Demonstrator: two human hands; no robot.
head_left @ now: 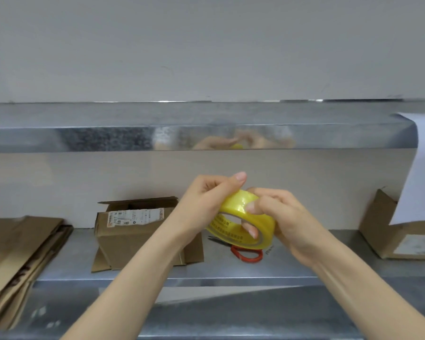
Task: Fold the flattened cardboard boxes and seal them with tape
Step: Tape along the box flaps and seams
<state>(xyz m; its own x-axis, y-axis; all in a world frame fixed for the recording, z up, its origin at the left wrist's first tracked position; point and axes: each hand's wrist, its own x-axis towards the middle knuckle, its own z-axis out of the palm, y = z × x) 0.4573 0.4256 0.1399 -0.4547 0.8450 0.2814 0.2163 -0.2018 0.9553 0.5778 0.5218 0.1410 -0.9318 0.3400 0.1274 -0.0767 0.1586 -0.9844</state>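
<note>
A yellow roll of clear tape point(236, 207) is held up in front of me over the metal shelf. My right hand point(284, 218) grips the roll, with fingers through its core and the thumb on its outer face. My left hand point(207, 196) pinches at the roll's top edge with thumb and fingers. A partly folded cardboard box point(133, 231) with a white label stands on the shelf behind my left forearm, its top flaps open. A stack of flattened cardboard boxes point(17, 256) lies at the left.
Red-handled scissors point(245, 253) lie on the metal shelf point(231, 271) under the tape roll. Another cardboard box point(398, 236) sits at the right edge. A shiny metal upper shelf point(108, 133) runs across above, against a white wall.
</note>
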